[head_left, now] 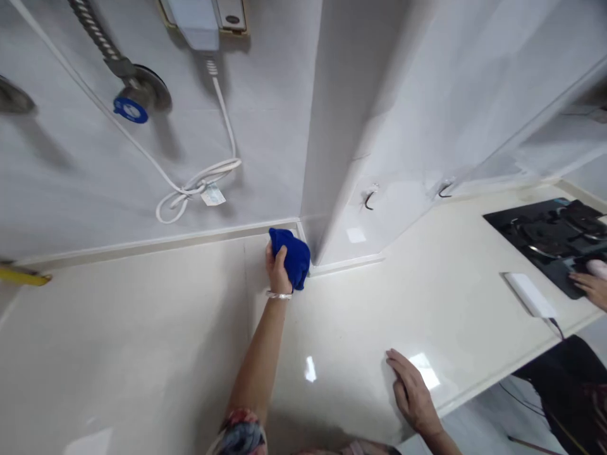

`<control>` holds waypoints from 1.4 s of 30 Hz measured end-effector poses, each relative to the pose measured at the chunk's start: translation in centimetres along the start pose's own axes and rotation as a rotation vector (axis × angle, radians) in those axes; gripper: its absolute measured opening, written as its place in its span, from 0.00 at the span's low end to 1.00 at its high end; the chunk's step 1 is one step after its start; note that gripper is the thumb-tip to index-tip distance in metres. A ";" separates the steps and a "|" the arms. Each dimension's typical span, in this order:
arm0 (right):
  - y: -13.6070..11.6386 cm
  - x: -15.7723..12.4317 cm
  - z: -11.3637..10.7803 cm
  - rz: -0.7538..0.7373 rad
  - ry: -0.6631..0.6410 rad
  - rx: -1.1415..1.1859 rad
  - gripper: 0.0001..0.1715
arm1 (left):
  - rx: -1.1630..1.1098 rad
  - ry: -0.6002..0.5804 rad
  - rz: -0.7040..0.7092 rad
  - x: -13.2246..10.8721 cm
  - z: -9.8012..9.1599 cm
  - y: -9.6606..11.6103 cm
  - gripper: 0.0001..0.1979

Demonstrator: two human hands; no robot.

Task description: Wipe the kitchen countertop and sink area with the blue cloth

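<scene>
A bunched blue cloth [294, 258] is in my left hand [278, 268], whose fingers close round its left side. The cloth presses into the corner where the countertop [190, 316] meets the back wall and the jutting pillar. A bracelet circles my left wrist. Lower right, my right hand [413, 395] rests on the pale countertop near its front edge, fingers stretched out and holding nothing.
A co-worker's hand [590, 289] is at the black gas hob [545, 234] on the right. Near it lies a white slab-shaped device [528, 294] with a cable. A coiled white cord [199, 186] hangs from the wall, and hooks [368, 200] stick out from the pillar.
</scene>
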State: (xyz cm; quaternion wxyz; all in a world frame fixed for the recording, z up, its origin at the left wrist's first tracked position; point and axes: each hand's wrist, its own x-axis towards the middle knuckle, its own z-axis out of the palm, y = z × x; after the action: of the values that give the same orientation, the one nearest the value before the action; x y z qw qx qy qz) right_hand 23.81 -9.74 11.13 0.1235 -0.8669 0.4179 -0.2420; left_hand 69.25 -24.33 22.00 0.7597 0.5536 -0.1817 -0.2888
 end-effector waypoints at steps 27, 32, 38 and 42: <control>-0.4 0.6 -0.9 0.000 -0.057 -0.048 0.31 | 1.093 -0.444 0.323 7.5 1.7 -7.2 0.30; -0.2 0.5 -0.7 -0.025 -0.047 -0.062 0.32 | 1.238 -0.534 0.283 2.3 0.1 -5.4 0.29; -0.1 0.6 -0.5 -0.039 -0.026 -0.080 0.32 | 1.340 -0.550 0.265 -3.4 -0.2 -4.4 0.28; 0.0 0.7 -0.4 -0.040 -0.021 -0.079 0.32 | 1.355 -0.521 0.268 -6.7 -0.9 -4.7 0.29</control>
State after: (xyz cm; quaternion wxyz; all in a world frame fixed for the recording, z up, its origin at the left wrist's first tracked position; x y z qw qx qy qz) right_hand 23.93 -10.29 11.71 0.0890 -0.8818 0.4083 -0.2185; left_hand 63.54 -20.45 17.59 0.2122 0.7880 -0.5607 -0.1401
